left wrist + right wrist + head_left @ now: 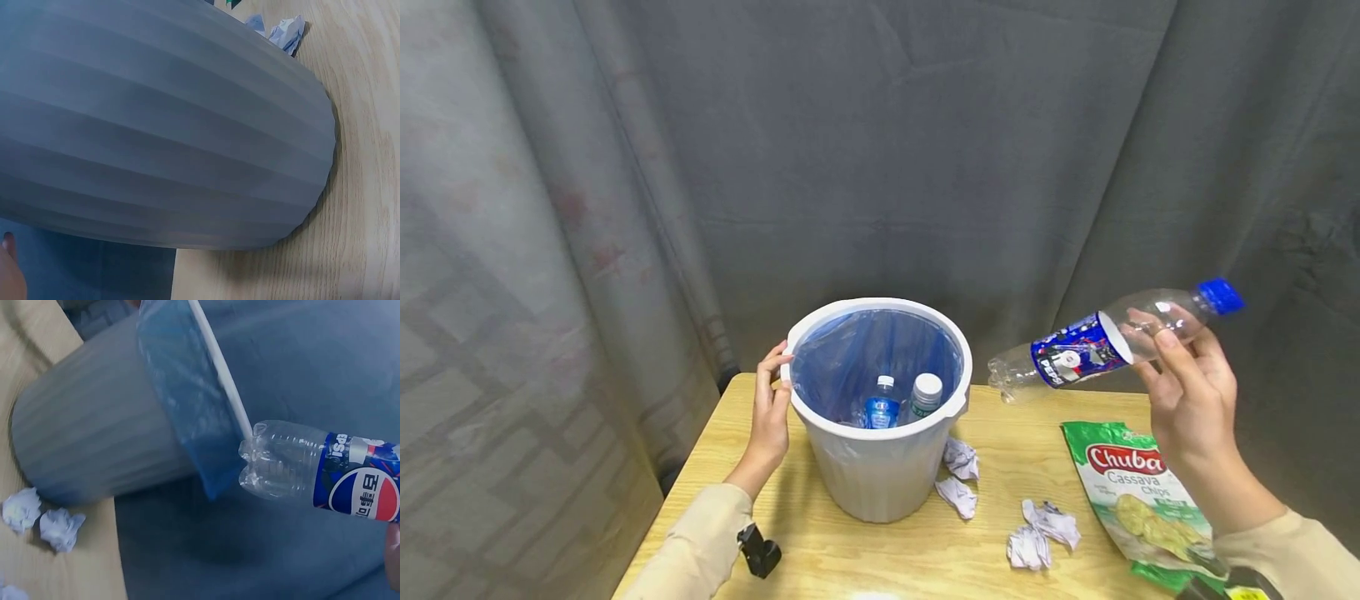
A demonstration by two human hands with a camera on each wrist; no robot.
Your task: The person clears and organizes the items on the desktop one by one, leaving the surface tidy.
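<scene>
Right hand (1195, 392): fingers wrapped round an empty Pepsi bottle (1097, 343), held in the air on its side, at 3 o'clock from the bin.
Left hand (770, 408): fingers curled over the rim of the white bin (880, 467), at its 9 o'clock side.
Bin: stands on the desk (820, 550) with two small bottles (902, 400) inside.
Desk: paper balls (1000, 508) and a chips bag (1138, 500).
</scene>
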